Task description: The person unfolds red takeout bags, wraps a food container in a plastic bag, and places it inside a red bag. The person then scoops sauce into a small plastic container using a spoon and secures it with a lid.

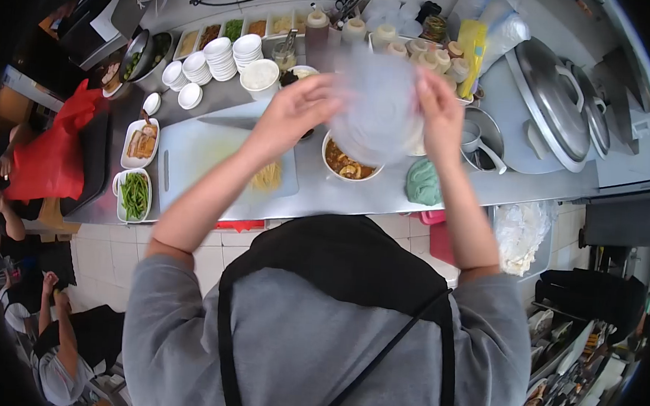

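Note:
A translucent round plastic lid [378,106], smeared by motion, is held up between my two hands. My left hand [301,112] has its fingers curled at the lid's left edge, while my right hand [439,113] grips the right edge. Below the lid, and partly hidden by it, a white round bowl [324,166] holds a brown stew with pieces [348,164] in it. A green cloth [424,182] lies crumpled on the counter under my right forearm. To the left, a pile of pale shreds [267,176] rests on a white cutting board [193,167].
Several stacks of white dishes [219,55] and a tall white tub [260,78] stand behind the board, with a knife [229,121] near its back edge. Dishes of green beans [134,195] and sliced meat [143,141] sit left. Squeeze bottles [354,32] line the back; large metal lids [551,98] lean right.

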`<state>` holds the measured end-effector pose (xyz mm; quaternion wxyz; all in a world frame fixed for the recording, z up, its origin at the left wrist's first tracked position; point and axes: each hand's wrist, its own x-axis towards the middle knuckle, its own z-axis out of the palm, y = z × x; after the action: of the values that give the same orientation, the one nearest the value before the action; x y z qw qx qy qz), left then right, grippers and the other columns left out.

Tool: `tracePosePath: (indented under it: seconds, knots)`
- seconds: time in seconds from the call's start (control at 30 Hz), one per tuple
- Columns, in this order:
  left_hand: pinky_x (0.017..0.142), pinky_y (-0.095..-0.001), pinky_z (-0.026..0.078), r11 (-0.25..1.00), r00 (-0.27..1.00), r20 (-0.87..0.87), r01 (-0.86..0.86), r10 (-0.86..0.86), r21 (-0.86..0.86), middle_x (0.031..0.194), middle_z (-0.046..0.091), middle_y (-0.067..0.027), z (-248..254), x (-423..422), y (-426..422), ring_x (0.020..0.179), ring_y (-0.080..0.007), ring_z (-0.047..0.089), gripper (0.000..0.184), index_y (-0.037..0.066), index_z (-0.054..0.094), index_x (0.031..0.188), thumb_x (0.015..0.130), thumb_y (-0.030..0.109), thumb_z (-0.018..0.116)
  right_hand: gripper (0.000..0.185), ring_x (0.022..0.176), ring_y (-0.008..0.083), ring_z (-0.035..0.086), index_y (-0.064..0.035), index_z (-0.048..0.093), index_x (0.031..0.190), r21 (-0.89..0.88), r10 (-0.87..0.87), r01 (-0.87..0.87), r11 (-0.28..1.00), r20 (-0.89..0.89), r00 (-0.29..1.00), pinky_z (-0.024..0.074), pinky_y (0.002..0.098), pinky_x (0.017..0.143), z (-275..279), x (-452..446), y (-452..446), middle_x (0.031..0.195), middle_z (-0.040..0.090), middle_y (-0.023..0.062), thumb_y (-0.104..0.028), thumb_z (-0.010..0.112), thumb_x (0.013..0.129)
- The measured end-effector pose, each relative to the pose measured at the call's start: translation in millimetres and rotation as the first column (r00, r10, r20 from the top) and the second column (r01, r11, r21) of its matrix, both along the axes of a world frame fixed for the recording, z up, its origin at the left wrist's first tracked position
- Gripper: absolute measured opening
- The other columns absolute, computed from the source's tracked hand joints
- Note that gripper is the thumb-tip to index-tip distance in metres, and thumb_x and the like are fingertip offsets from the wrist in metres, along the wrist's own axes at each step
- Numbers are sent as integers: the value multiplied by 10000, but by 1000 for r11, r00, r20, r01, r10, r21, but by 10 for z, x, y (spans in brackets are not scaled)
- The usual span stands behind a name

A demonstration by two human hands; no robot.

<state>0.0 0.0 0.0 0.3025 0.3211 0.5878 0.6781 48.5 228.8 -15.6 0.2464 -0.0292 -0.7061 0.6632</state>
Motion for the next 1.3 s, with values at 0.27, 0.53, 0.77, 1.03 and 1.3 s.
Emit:
tracePosePath:
  seconds: [0.27, 0.53, 0.77, 1.03, 1.3]
  knots:
    - [890, -339, 355, 646, 697, -288, -717, 656, -263, 1134, 491, -187, -1859, 305, 502, 1062, -297, 463, 392, -25, 442, 1137, 882, 271, 402, 217, 810, 179, 525, 12, 583, 917, 216, -405, 388, 896, 35, 914, 402, 271, 750, -1912, 190, -219, 842, 556, 102, -175, 527, 822]
    - [825, -371, 388, 539, 533, -481, -831, 696, -141, 1009, 535, -224, -1998, 133, 695, 938, -352, 509, 301, -38, 511, 1033, 870, 167, 361, 207, 744, 192, 541, -1, 581, 938, 392, -436, 396, 831, 15, 900, 419, 284, 685, -2060, -29, -232, 825, 580, 125, -162, 514, 825]
    - [787, -376, 403, 540, 485, -559, -838, 673, -77, 938, 566, -207, -2087, 43, 696, 880, -345, 533, 269, -35, 533, 994, 862, 133, 369, 183, 723, 271, 523, -15, 601, 908, 452, -494, 453, 768, -32, 869, 412, 332, 663, -2044, -17, -254, 780, 540, 147, -136, 495, 822]
    - [698, -354, 429, 591, 602, -453, -785, 658, -185, 820, 595, -172, -2045, -83, 552, 771, -315, 565, 280, 37, 585, 927, 848, 267, 446, 185, 617, 226, 488, -2, 618, 813, 486, -260, 240, 840, -26, 965, 396, 298, 582, -1935, -3, -205, 675, 497, 111, -168, 535, 813]
    - [606, -398, 407, 638, 705, -537, -686, 463, -349, 716, 548, -194, -1949, -157, 509, 696, -365, 527, 317, 27, 572, 766, 833, 313, 454, 253, 621, 244, 575, 14, 617, 801, 292, -175, 71, 954, 349, 921, 436, 316, 676, -1851, -88, -198, 704, 599, 157, -230, 548, 787]
